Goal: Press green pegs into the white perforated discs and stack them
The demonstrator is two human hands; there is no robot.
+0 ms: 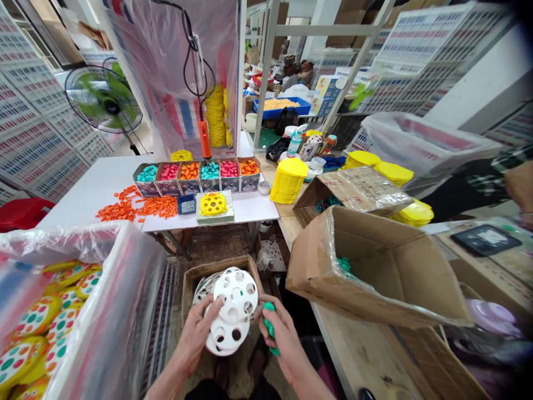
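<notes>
My left hand (199, 331) grips a small stack of white round plastic discs (233, 311) with holes, held over a cardboard box (195, 275) of more such discs on the floor. My right hand (281, 333) is closed around green plastic pieces (270, 325) and touches the right edge of the disc stack. On the white table ahead, a yellow holed disc (213, 204) rests on a tray.
A row of bins (197, 173) with coloured pieces and loose orange pieces (137, 206) lie on the table. A tilted open carton (375, 266) is at right, a bagged bin of finished yellow toys (50, 316) at left. Yellow disc stacks (288, 179) and a fan (103, 100) stand behind.
</notes>
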